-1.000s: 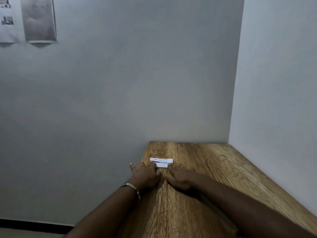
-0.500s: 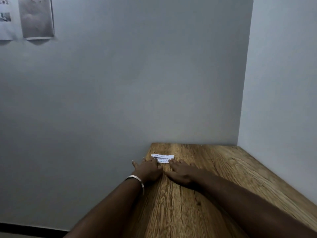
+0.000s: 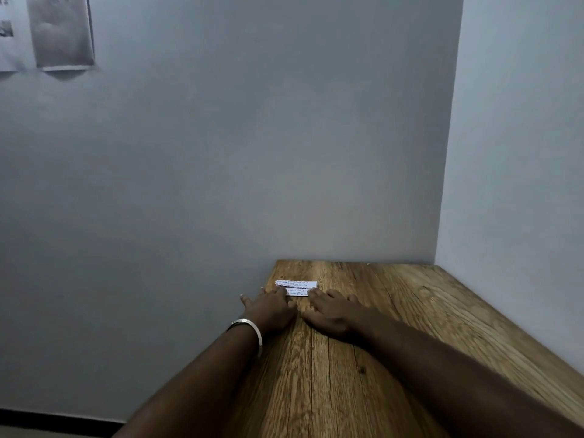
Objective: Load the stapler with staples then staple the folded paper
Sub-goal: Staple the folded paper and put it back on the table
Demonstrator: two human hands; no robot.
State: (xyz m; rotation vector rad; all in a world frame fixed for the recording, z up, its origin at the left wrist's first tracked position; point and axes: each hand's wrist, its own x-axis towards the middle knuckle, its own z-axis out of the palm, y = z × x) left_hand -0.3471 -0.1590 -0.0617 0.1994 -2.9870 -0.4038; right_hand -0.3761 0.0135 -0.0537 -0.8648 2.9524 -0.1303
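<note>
Folded paper (image 3: 295, 287): narrow white strip w/ handwriting, lying flat on the wooden table (image 3: 395, 327), near the table's far left corner, long side roughly parallel to the far edge. It shows as two stacked bands, the upper one longer than the lower. Text too small to read.

Left hand (image 3: 268, 309): palm down on the table at its left edge, fingers extended and flat, not curled round anything. Fingertips reach the paper's near left end and rest on it; outer fingers overhang the left edge. Metal bangle (image 3: 249, 328) on the left wrist.

Right hand (image 3: 333, 312): palm down, just beside the left hand, fingers straight and spread, holding nothing. Index fingertip touches the paper's near right end; other fingers lie on bare wood to the right of the strip. Thumb points toward the left hand; contact betw. the two hands cannot be determined.

Both forearms run in from the near edge and converge on the paper.

Surroundings: grey wall (image 3: 252, 153) behind the far edge, lighter wall along the right edge. Two printed sheets (image 3: 60, 33) hang on the wall, upper left; content indistinct.
</note>
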